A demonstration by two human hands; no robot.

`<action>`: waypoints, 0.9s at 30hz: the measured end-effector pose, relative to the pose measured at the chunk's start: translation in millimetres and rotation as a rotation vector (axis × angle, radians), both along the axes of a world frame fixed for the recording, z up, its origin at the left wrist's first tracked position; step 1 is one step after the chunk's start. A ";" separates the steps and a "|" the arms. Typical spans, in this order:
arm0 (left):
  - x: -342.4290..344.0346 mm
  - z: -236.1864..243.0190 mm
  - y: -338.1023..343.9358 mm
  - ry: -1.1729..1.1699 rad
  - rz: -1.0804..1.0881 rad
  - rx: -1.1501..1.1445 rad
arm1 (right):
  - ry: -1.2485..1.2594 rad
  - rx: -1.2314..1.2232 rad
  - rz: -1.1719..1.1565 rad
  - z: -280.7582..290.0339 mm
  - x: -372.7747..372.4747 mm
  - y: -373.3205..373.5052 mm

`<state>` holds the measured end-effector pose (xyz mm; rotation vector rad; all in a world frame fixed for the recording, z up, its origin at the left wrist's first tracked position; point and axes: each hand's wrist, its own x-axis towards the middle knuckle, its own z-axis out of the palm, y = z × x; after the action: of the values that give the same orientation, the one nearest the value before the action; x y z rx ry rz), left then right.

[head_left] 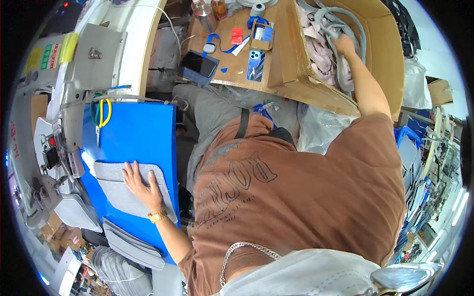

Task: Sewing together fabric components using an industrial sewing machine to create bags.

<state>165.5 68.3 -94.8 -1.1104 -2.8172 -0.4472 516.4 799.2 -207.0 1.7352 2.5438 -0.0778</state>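
Note:
My left hand [143,188] lies flat with its fingers spread on a grey fabric panel [111,190]. The panel rests on a blue board [143,130] beside the sewing machine [54,153]. Scissors [102,118] with yellow and green handles lie farther up the board. At the upper right my right hand [344,45] reaches into a cardboard box [291,54] and is closed on a grey fabric strip [327,32]. Pale pink strips [318,56] lie tangled in the box around it; my fingertips are partly hidden.
Stacked grey panels [133,244] sit at the board's near edge. On the wooden table [237,74] ahead are a dark phone [199,65], a blue phone [256,65], a small carton [262,35], a metal tin [205,18] and a thread cone [257,9]. Clear plastic [323,129] hangs below the box.

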 end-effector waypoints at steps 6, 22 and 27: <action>0.2 -4.0 -8.7 0.037 -0.010 0.041 | 0.880 0.251 0.053 148.3 -37.0 6.2; 3.9 188.9 101.9 0.250 -0.301 0.705 | 1.387 -0.311 1.177 436.8 -218.5 -315.4; -8.4 225.4 98.0 0.417 -0.405 0.660 | 1.321 -0.600 1.479 433.3 -274.3 -364.7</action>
<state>157.1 166.3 130.6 -1.3863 -1.8662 -0.9534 242.2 434.5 226.3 -0.9346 3.0060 -1.9676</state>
